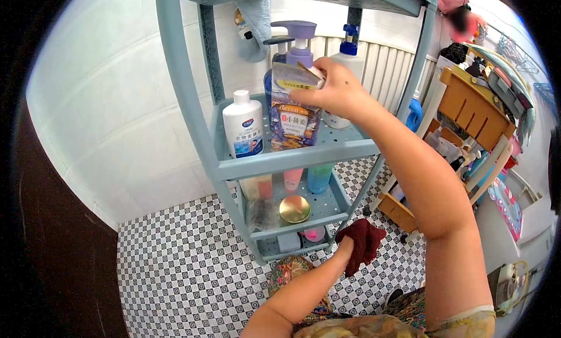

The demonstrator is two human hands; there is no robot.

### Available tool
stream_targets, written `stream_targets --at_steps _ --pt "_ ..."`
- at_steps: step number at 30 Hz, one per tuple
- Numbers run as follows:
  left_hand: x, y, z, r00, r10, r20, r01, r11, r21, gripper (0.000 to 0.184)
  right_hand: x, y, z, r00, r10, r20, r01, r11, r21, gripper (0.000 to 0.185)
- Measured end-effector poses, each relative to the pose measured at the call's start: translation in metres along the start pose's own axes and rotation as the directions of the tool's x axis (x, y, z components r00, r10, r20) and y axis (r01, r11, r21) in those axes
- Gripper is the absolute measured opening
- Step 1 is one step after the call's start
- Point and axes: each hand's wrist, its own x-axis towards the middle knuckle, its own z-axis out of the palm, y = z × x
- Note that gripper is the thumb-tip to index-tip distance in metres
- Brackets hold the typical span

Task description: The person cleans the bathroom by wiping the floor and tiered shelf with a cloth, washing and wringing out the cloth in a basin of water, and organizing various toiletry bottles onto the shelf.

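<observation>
My right hand (342, 92) is closed on a small greyish packet (295, 75) with a yellow band, at the upper shelf (292, 158) of a blue-grey rack. Right behind and below the packet stands a purple pump bottle (295, 125) with a patterned label. To its left is a white bottle (243, 126) with a white cap; a white pump bottle (349, 60) with a blue head stands behind my right hand. Lower down, beside the rack, my left hand (347, 247) grips a dark red cloth (365, 244), which hides most of its fingers.
Lower rack shelves hold a gold-lidded jar (294, 209), a pink tube (293, 179) and a blue-green bottle (319, 177). A wooden shelf unit (473, 107) loaded with goods stands at right, near a white radiator (380, 75). A tiled wall (117, 116) borders the rack on the left.
</observation>
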Motion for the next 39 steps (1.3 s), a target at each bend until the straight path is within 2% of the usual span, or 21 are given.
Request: stream_targets --at_steps 2,6,9,13,15,16,18,19,22,23,26,33,35,36,38,39 --pt "0.003 -0.002 -0.002 1.000 0.012 0.009 -0.012 1.000 0.014 0.050 -0.014 -0.019 -0.017 1.000 -0.012 0.003 0.013 0.995 -0.098 0.071" --pt "0.002 -0.002 0.000 0.999 -0.038 0.031 0.039 0.999 -0.037 0.048 -0.010 0.014 -0.032 0.992 -0.126 -0.026 0.121 0.984 -0.132 0.067" --pt "0.003 0.005 0.007 0.995 -0.087 -0.054 0.088 0.996 0.028 0.044 -0.012 0.019 -0.039 0.996 -0.080 -0.039 0.070 0.977 -0.200 0.066" --pt "-0.010 0.014 0.023 0.991 -0.112 -0.073 0.116 0.991 0.064 0.041 -0.011 0.028 -0.034 0.986 -0.017 -0.167 -0.034 0.954 -0.299 0.064" --pt "-0.016 0.016 0.026 0.994 -0.105 -0.023 0.102 0.988 -0.119 0.040 -0.006 0.029 -0.029 0.970 -0.040 -0.241 -0.027 0.963 -0.269 0.058" --pt "-0.016 0.016 0.026 0.994 -0.104 -0.025 0.101 0.988 -0.115 0.040 -0.002 0.028 -0.028 0.969 -0.041 -0.245 -0.026 0.963 -0.267 0.058" --pt "-0.015 0.014 0.024 0.994 -0.109 -0.015 0.107 0.990 -0.092 0.044 0.006 0.023 -0.025 0.971 -0.070 -0.228 -0.022 0.924 -0.381 0.057" --pt "-0.017 0.011 0.021 0.999 -0.045 -0.022 0.043 0.996 -0.076 0.049 0.010 0.019 -0.022 0.969 -0.043 -0.242 -0.066 0.902 -0.426 0.052" --pt "-0.018 0.008 0.016 1.000 -0.003 0.024 0.005 0.998 -0.066 0.046 0.023 0.009 -0.015 0.974 -0.018 -0.227 -0.097 0.870 -0.483 0.047" --pt "-0.018 0.008 0.014 0.999 0.018 0.050 -0.015 0.998 -0.066 0.044 0.029 0.015 -0.011 0.965 -0.067 -0.252 -0.068 0.868 -0.493 0.036" --pt "-0.016 0.006 0.012 0.999 0.022 0.040 -0.020 0.998 -0.052 0.044 0.046 0.018 -0.002 0.970 -0.037 -0.239 -0.102 0.834 -0.543 0.038" --pt "-0.022 0.007 0.013 0.999 0.026 -0.022 -0.026 0.999 -0.019 0.043 0.081 0.025 0.012 0.988 0.016 -0.153 -0.090 0.867 -0.490 0.043" --pt "-0.022 0.007 0.010 0.998 0.042 -0.035 -0.043 0.999 -0.007 0.042 0.091 0.026 0.014 0.989 0.119 -0.088 -0.146 0.886 -0.440 0.028" --pt "-0.022 0.007 0.009 0.998 0.045 -0.039 -0.045 0.999 -0.009 0.042 0.096 0.027 0.015 0.989 0.114 -0.092 -0.143 0.887 -0.439 0.028" --pt "-0.022 0.006 0.008 0.997 0.057 -0.050 -0.057 0.998 -0.002 0.042 0.102 0.031 0.018 0.989 0.144 -0.022 -0.145 0.961 -0.234 0.031" --pt "-0.022 0.006 0.008 0.997 0.062 -0.048 -0.061 0.998 0.004 0.042 0.107 0.037 0.021 0.997 0.080 0.000 -0.078 0.966 -0.248 0.036"
